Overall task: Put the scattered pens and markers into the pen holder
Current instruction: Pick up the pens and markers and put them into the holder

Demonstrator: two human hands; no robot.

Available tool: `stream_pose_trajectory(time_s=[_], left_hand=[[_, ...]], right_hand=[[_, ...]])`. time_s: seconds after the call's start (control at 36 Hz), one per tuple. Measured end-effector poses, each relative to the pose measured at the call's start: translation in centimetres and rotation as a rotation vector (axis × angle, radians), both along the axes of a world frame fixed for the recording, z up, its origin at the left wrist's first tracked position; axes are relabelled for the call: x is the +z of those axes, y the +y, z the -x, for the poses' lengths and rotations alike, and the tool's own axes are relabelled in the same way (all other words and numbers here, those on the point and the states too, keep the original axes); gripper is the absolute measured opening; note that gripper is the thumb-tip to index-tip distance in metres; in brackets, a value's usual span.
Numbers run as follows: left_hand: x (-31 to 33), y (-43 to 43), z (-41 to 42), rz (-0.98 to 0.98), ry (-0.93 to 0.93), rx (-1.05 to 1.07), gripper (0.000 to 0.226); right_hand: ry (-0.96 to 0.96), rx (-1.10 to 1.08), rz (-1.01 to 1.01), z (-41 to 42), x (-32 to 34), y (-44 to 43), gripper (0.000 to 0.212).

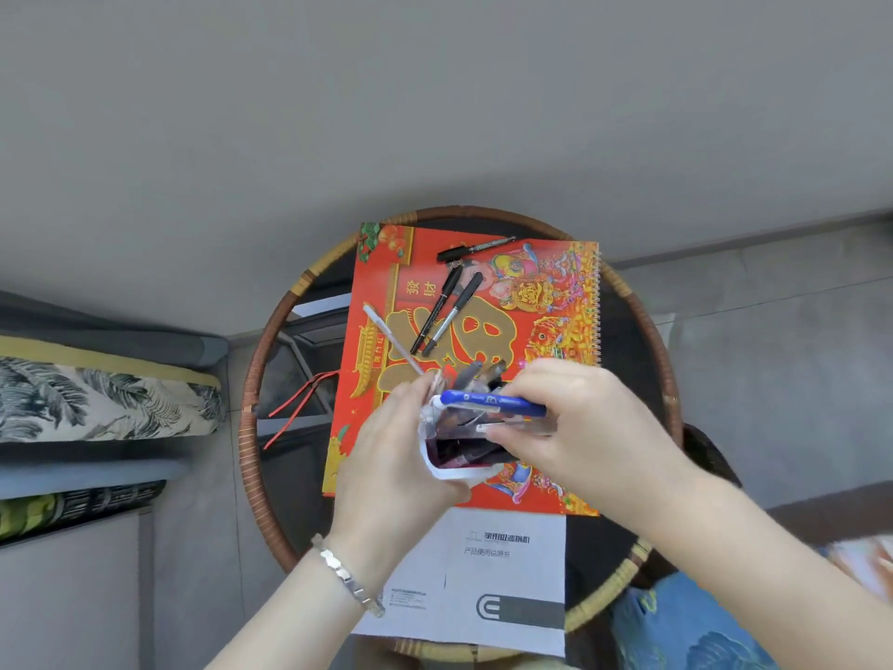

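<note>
Three black pens (447,307) and one white pen (392,339) are lying loose on the red calendar (546,302) — the left hand (391,456) is gripping the pen holder (464,452), the right hand (580,427) pinching one blue marker (493,403) across its mouth.

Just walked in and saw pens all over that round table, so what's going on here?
A person is tidying pens into a pen holder. The left hand steadies the holder over the red calendar, while the right hand holds a blue pen across its mouth. Three black pens and a white pen lie loose on the calendar.
</note>
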State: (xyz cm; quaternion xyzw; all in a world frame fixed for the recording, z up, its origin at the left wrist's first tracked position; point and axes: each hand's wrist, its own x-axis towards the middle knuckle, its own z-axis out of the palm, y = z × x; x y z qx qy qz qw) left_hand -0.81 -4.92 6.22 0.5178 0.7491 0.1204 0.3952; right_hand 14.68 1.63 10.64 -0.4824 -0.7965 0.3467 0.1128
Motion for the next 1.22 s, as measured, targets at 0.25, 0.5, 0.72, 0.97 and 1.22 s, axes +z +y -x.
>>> stream_pose_trajectory(time_s=[0.25, 0.5, 0.72, 0.97, 1.22], left_hand=[[1.3, -0.5, -2.8, -0.007, -0.132, -0.060, 0.070], [-0.1, 0.3, -0.8, 0.048, -0.282, 0.144, 0.086], [0.4, 0.6, -0.1, 0.081, -0.238, 0.159, 0.090], [-0.9, 1.0, -0.7, 0.093, -0.222, 0.122, 0.088], [-0.3, 1.4, -0.6, 0.070, -0.171, 0.093, 0.081]], right_hand=[[-0.112, -0.187, -0.295, 2.6, -2.5, -2.4, 0.053], [0.798, -0.654, 0.237, -1.8, 0.1, -0.9, 0.017], [1.248, -0.864, 0.368, -0.1, 0.6, -0.3, 0.031], [0.935, -0.557, 0.156, 1.6, -2.0, -1.4, 0.070], [0.415, -0.334, -0.219, 1.1, -4.1, -1.5, 0.035]])
